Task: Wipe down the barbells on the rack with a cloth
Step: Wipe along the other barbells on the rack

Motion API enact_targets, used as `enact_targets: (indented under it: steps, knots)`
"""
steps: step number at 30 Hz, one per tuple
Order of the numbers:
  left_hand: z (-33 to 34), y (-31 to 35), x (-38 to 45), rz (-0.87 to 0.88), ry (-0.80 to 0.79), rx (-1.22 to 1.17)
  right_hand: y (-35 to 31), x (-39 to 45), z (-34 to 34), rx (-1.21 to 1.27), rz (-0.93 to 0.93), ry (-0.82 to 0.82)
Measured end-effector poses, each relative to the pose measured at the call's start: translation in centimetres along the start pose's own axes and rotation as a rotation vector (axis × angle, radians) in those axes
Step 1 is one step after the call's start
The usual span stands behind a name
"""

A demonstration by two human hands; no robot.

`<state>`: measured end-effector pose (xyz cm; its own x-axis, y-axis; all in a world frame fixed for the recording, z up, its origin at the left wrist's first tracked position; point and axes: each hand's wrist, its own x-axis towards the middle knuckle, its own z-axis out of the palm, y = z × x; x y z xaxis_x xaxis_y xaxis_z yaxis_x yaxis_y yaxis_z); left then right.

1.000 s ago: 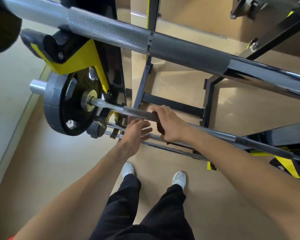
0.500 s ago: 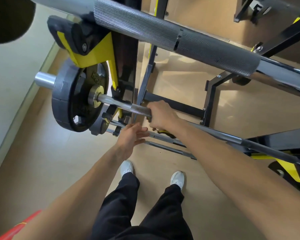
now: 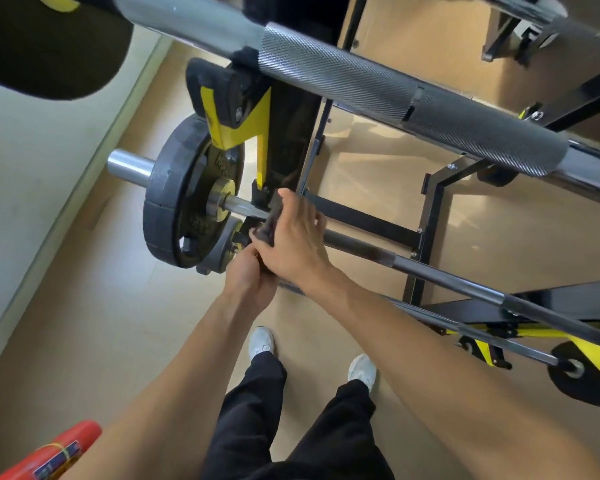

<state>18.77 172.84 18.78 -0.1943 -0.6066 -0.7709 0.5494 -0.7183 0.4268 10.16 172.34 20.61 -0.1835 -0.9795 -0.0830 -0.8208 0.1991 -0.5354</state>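
Note:
A steel barbell (image 3: 430,271) lies across the black-and-yellow rack (image 3: 253,133), with a black weight plate (image 3: 174,202) on its left end. My right hand (image 3: 291,237) holds a dark cloth (image 3: 269,220) against the bar's shaft just right of the plate. My left hand (image 3: 250,275) sits directly below the right one, fingers tucked under it at the cloth's lower end; what it grips is hidden. A second, thicker knurled barbell (image 3: 378,88) runs across the top, close to the camera.
Thinner bars (image 3: 482,337) lie lower on the rack at the right, ending in a small plate (image 3: 582,375). A pale wall (image 3: 32,168) runs along the left. A red object (image 3: 49,455) shows at the bottom left. My white shoes (image 3: 262,341) stand on tan floor.
My right hand has slid the cloth left along the bar towards the weight plate. My left hand has risen and come up against the right one. The view has shifted left.

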Motion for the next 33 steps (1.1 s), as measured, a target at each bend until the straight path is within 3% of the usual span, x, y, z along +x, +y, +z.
enact_targets:
  steps: [3,8,11,14,19,21,23,25,29,33]
  knots:
    - [0.1,0.8,-0.3,-0.064,-0.016,-0.08,1.3,-1.9,-0.1,-0.009,-0.096,0.167]
    - [0.1,0.2,-0.4,-0.1,0.002,-0.269,-0.1,-0.8,2.1,0.004,-0.207,0.244]
    - [1.1,0.2,-1.4,-0.031,-0.053,-0.302,-1.9,0.2,2.8,-0.019,-0.252,0.188]
    - [1.1,0.3,-1.3,-0.028,0.076,-0.06,-2.0,0.6,2.2,-0.071,-0.321,0.182]
    - [-0.2,-1.2,-1.4,-0.085,-0.113,-0.317,-0.7,-1.3,2.8,-0.217,-0.303,0.158]
    - [-1.0,-2.1,-1.2,-0.055,-0.136,-0.237,0.2,-2.8,3.2,-0.219,-0.289,0.143]
    - [-1.4,-2.9,-0.7,-0.011,0.053,0.097,0.9,-4.0,3.2,-0.16,-0.274,0.091]
    - [-2.3,-4.4,-0.5,-0.026,0.189,0.194,1.8,-5.9,3.2,0.03,-0.215,0.008]
    - [-4.1,-7.9,-0.9,-0.087,0.112,0.036,4.4,-8.9,2.8,0.328,0.158,-0.131]
    - [-5.0,-10.7,-1.8,-0.092,0.257,0.347,8.5,-9.6,2.7,0.49,0.48,-0.488]
